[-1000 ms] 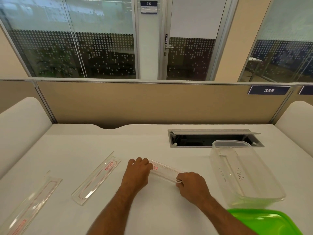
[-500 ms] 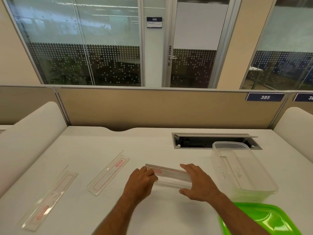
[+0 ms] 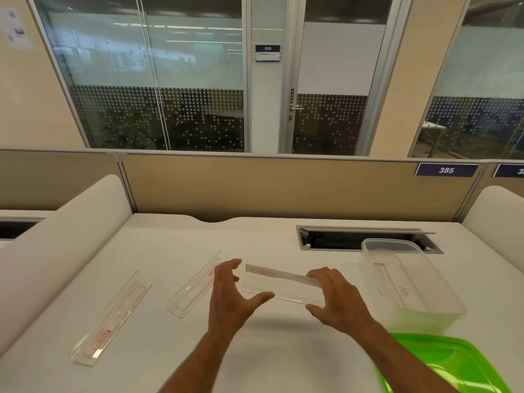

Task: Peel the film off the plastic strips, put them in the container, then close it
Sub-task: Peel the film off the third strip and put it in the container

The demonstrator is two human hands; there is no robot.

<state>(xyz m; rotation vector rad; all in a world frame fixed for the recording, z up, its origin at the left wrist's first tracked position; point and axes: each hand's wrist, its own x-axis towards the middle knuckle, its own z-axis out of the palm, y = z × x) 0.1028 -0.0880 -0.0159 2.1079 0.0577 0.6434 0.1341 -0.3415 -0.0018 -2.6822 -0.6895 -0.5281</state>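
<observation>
So we've got one clear plastic strip (image 3: 279, 285) up off the desk (image 3: 158, 242), held between both hands. Left hand (image 3: 231, 296) has the left end, thumb underneath and fingers spread over the top edge; right hand (image 3: 337, 296) pinches the right end the same way, thumb low, fingers on top. Neither is a tight fist, more a loose clamp on the ends.

The bit that matters: the strip's long axis runs left to right, dipping slightly toward the right, and the open container (image 3: 408, 282) sits just to the right of the right hand. So the right hand is the nearer one for a drop-in. The tub's long side runs away from us though, so we'd guess the strip needs a turn to lie flat inside. Whether any film is left on this one we can't tell, it's all see-through and a bit blurred.

Materials: strips are thin, glossy, rigid-looking clear plastic with red printed outlines. Two more lie flat on the desk to the left, the nearer strip (image 3: 195, 285) touching or just behind the left hand, the far strip (image 3: 110, 319) well apart. Container is frosted translucent with rounded corners; its bright green lid (image 3: 448, 364) sits lower right, off the tub.
</observation>
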